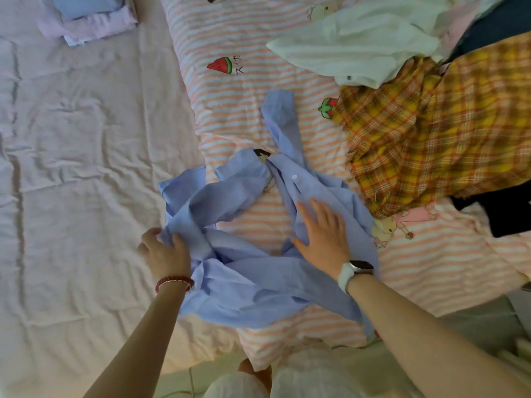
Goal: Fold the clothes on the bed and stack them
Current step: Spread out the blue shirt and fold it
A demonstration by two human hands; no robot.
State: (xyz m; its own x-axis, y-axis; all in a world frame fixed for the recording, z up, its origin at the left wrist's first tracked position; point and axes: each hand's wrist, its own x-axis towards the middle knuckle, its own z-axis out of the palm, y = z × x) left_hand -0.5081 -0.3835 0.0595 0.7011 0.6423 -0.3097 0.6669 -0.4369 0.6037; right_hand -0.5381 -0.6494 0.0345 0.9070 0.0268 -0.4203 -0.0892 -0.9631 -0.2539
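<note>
Our left hand (165, 252) pinches the crumpled light-blue cotton shirt (258, 271) on the striped bedspread (445, 254); our right hand (323, 229) presses it flat, fingers spread. We should spread it smooth before folding.

Cut off / hidden bits
Folded stack (86, 17) cropped at top left edge; clothes pile (431, 96) runs off upper right, dark items mostly buried. Left hand (165, 254) fingertips tucked under blue shirt (258, 277).
</note>
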